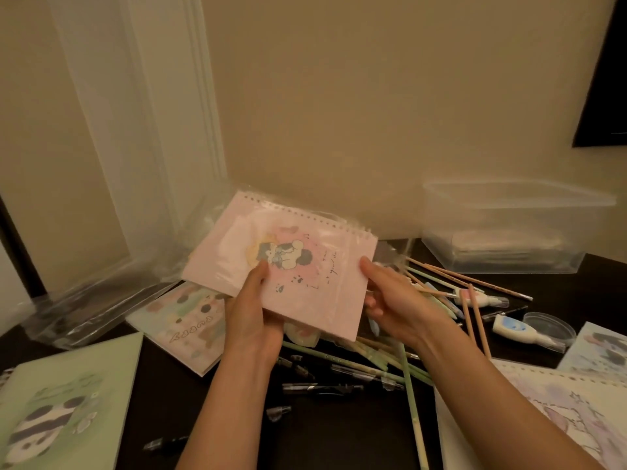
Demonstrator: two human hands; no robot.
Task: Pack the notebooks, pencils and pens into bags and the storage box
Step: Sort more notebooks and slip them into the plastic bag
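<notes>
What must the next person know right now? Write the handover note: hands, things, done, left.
Hands: left hand and right hand both grip the pink spiral-bound cartoon notebook above the dark table. A clear plastic bag covers its far end.
Loose on the table: green panda notebook, pastel spotted notebook, lavender notebook, pile of pencils and pens.
The clear plastic storage box stands back right; contents unclear.
Done: nothing plainly packed.
Left: finish bagging the pink notebook, bag the others, pack the pencils and pens.
</notes>
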